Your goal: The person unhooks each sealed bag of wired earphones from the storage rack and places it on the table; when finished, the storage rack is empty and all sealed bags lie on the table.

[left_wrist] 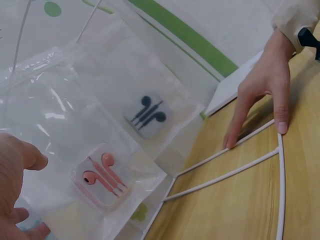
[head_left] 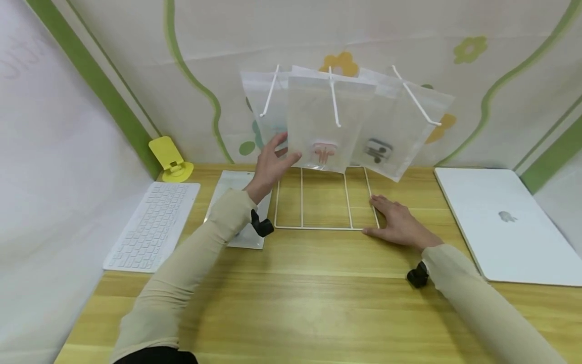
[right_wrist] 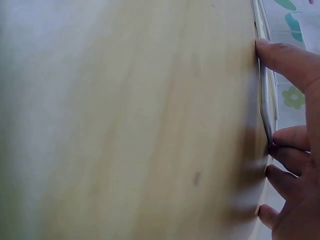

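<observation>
One wooden counter [head_left: 300, 303] carries everything, read here as a clock face centred on the base of a white wire rack [head_left: 318, 229]. Largest upon it is the closed laptop [head_left: 509, 242], at 3 o'clock; next the rack itself, base flat, hooks [head_left: 335, 106] jutting out above 12. A white keyboard [head_left: 150, 227] lies near 9. Clear bags hang from the hooks: a left bag [head_left: 256, 96] at 11, a middle bag [head_left: 313, 116] at 12, a right bag [head_left: 409, 141] between 1 and 2. At 9, a flat packet [head_left: 247, 240] lies partly hidden under the sleeve. The left grip [head_left: 271, 164], at 10, is spread beside the middle bag, pinching nothing; contact is unclear. The right grip [head_left: 397, 222] is spread too, fingertips pressing the base's corner at 4. Smaller are the yellow stand [head_left: 170, 159], past 9, then the pink earphones [left_wrist: 102, 175] and dark earphones [left_wrist: 148, 114] inside the middle and right bags. Likely the step in hand is settling the hung bags with the rack steadied; the next move would call for a light left touch and firm right pressure.
</observation>
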`<action>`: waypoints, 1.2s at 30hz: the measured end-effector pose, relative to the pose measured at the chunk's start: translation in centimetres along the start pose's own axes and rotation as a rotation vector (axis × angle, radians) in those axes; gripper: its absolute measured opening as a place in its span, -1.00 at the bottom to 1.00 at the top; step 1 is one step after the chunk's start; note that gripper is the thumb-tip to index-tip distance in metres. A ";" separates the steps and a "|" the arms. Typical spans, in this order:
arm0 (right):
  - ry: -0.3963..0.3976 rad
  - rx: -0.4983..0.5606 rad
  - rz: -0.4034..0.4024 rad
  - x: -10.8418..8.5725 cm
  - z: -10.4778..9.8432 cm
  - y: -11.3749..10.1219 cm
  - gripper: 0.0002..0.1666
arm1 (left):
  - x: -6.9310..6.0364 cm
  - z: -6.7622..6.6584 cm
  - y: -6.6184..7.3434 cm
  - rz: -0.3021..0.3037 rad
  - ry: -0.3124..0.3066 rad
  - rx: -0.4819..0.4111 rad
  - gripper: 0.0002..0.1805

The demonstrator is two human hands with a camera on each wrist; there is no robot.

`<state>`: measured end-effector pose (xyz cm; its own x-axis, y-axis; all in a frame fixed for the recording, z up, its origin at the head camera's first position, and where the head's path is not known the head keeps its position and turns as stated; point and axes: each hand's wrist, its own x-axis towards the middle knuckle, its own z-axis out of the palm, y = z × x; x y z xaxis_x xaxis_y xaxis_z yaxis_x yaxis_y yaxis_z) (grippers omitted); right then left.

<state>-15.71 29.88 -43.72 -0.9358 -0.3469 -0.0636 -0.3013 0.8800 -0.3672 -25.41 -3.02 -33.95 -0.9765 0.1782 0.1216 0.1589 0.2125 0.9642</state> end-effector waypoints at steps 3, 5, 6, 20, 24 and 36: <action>0.003 -0.005 0.007 0.0 -0.1 0.3 0.14 | 0.2 0.6 0.0 0.004 0.031 0.057 -0.46; 0.003 -0.007 0.009 0.0 -0.2 0.4 0.14 | 0.4 1.0 0.0 0.014 0.053 0.065 -0.51; 0.003 -0.007 0.009 0.0 -0.2 0.4 0.14 | 0.5 1.3 -0.1 0.021 0.054 0.054 -0.55; 0.009 0.006 0.001 -0.1 0.0 0.2 0.11 | 1.9 4.4 -1.4 0.028 -0.017 -0.139 -0.55; 0.015 0.012 -0.008 -0.1 0.1 0.1 0.10 | 1.9 4.9 -1.8 0.003 0.008 -0.112 -0.55; 0.015 -0.003 -0.006 0.0 0.0 0.1 0.10 | 1.4 5.9 -3.0 0.005 0.043 -0.085 -0.62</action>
<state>-15.77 29.94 -43.78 -0.9367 -0.3469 -0.0473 -0.3071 0.8789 -0.3650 -26.44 2.29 -38.07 -0.9813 0.1371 0.1350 0.1528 0.1293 0.9798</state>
